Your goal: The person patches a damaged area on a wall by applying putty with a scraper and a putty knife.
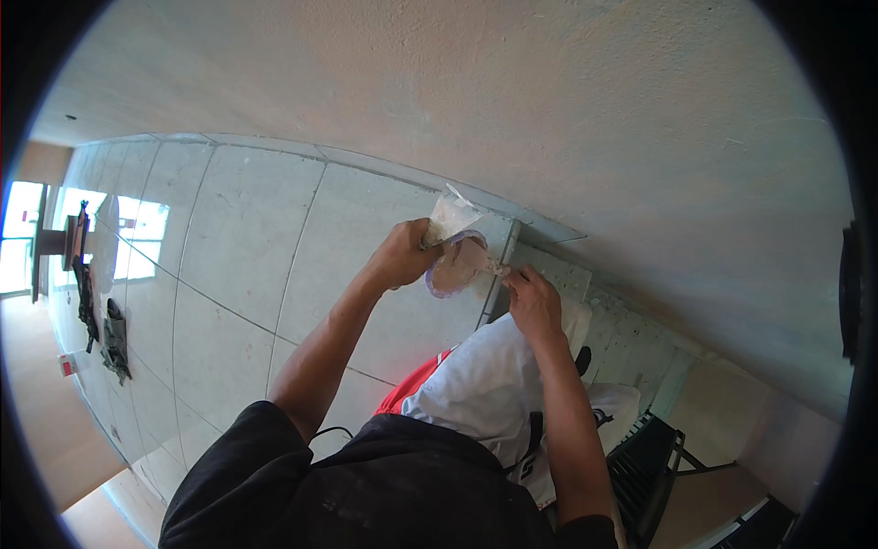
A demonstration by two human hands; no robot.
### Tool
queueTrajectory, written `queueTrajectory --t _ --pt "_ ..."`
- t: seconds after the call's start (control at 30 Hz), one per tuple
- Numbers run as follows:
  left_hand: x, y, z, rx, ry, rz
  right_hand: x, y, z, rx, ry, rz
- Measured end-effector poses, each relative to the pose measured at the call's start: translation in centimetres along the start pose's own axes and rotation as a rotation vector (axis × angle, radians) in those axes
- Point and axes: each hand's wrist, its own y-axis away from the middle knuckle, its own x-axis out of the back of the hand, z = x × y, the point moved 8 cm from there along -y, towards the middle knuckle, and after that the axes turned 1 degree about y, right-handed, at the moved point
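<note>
My left hand (402, 256) is closed around the lower end of a wide putty knife (455, 212), whose broad blade is smeared with pale paste and points toward the wall. Just below it is a see-through round tub (443, 285) with pinkish putty in it. The tub's edge is close to my left fingers; whether they touch it I cannot tell. My right hand (535, 306) grips a narrower putty knife (497, 266), its handle end crusted with putty. That knife's blade reaches over the tub and seems to lie in the paste.
A pinkish plastered wall (512, 101) rises ahead. Large pale tiles (229, 238) cover the floor, which drops at a step edge (501, 274) by my right hand. Dark stair railings (649, 457) stand at lower right. Crumpled dark cloth (114, 339) lies at far left.
</note>
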Motion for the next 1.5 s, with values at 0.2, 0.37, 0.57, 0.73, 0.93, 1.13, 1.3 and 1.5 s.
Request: queueTrajectory --t 0.2,0.37,0.57,0.73,0.93,1.13,1.3,1.5 --pt "0.0 1.4 -1.1 0.083 0.102 0.048 -1.2 1.4 -0.6 -0.132 -0.113 -0.151" --pt "-0.2 1.6 -2.6 0.125 0.189 0.094 -3.1 2.1 -0.8 -0.133 -0.245 -0.170" --pt "1.3 1.1 -6.5 0.072 0.426 0.100 -3.2 2.4 -0.6 -0.328 -0.717 -0.323" --pt "2.3 1.0 -8.7 0.127 0.485 0.029 -0.9 4.1 -0.7 -0.474 -1.174 -0.256" --pt "5.1 3.0 -8.0 0.068 -0.025 0.209 3.4 5.1 -2.5 -0.353 -1.445 -0.080" --pt "5.7 6.7 0.6 -0.047 -0.217 0.020 7.6 5.6 -4.0 -0.163 -1.207 0.140" --pt "4.6 9.5 6.3 0.088 0.051 -0.289 12.0 5.1 -5.5 0.102 -0.819 0.360" --pt "3.2 10.9 13.1 -0.552 -0.154 -0.449 16.5 5.2 -7.9 0.278 -0.510 0.546"
